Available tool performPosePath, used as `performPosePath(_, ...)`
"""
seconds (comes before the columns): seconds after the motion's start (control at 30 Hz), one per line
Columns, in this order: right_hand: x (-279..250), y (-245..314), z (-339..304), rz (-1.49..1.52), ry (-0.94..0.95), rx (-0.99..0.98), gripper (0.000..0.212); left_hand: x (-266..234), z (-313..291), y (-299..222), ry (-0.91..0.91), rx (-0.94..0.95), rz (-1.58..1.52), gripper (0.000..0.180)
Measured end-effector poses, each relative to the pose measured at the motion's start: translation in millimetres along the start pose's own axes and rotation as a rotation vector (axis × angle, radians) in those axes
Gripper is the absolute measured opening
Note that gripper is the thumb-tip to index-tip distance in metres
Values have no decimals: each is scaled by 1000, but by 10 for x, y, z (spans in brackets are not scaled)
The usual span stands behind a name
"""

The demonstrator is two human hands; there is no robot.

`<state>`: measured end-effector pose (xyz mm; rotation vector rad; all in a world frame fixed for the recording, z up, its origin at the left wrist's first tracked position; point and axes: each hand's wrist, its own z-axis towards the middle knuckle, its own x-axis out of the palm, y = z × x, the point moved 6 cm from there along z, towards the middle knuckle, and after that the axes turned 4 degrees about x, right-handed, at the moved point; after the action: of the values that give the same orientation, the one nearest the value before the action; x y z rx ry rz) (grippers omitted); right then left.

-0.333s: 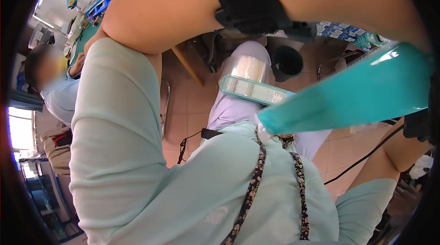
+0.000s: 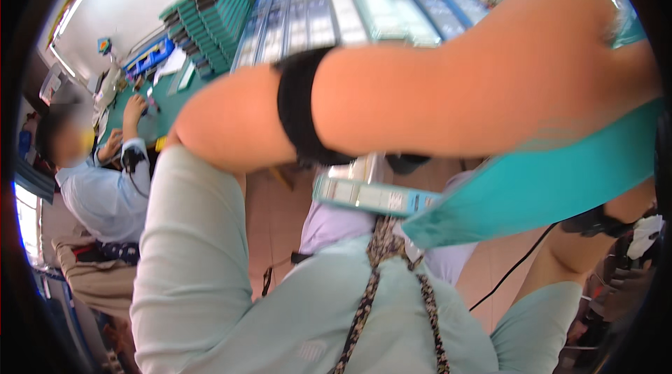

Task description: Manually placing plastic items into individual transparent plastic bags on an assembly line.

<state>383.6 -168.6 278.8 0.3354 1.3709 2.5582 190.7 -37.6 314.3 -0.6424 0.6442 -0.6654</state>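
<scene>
My left arm, with a black strap round it, crosses the view to the right. At the right rim my left hand (image 2: pixel 626 80) grips a long teal plastic sheet (image 2: pixel 539 181), its fingers blurred and partly cut off by the dark edge. The sheet hangs in the air, slanting down to the left over my lap. My right forearm (image 2: pixel 574 248), also strapped in black, rises behind the sheet's right end, where the right hand is hidden. On my lap lies a flat clear box (image 2: pixel 364 195) with pale contents, close to the sheet's lower end.
At the back, long blue and white packs (image 2: pixel 308 13) lie on a table. A stack of teal trays (image 2: pixel 217 13) stands left of them. On the left, a co-worker (image 2: pixel 105 195) sits at a green bench (image 2: pixel 164 104). A black cable (image 2: pixel 514 269) runs beside my right forearm.
My view has lifted, bringing the bench and table into sight. My left arm appears lower in the picture, its hand now showing at the sheet. The sheet's lower end also appears lower.
</scene>
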Motion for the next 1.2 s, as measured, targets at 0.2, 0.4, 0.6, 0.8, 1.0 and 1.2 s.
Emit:
performPosePath(0.2, 1876, 469, 337, -219, -14, -105, 63, -248, -488, -132, -66, 235, -496, 37)
performPosePath(0.4, 1900, 206, 48, 48, 95, 234, 64, -85, -721, 62, 103, 301, -150, 33)
performPosePath(0.6, 1796, 40, -133, 97, 181, 292, 50, 22, -880, 83, 194, 469, 48, 38)
performPosePath(0.8, 1802, -32, -177, 98, 294, 360, 38, 72, -1083, 194, 212, 475, 118, 52)
performPosePath(1.0, 1884, 11, -128, -51, 286, 383, 34, -37, -1098, 164, 311, 341, 189, 51)
performPosePath(1.2, 1913, -3, -33, 66, 245, 302, 29, -133, -1128, 308, 462, 134, 176, 45)
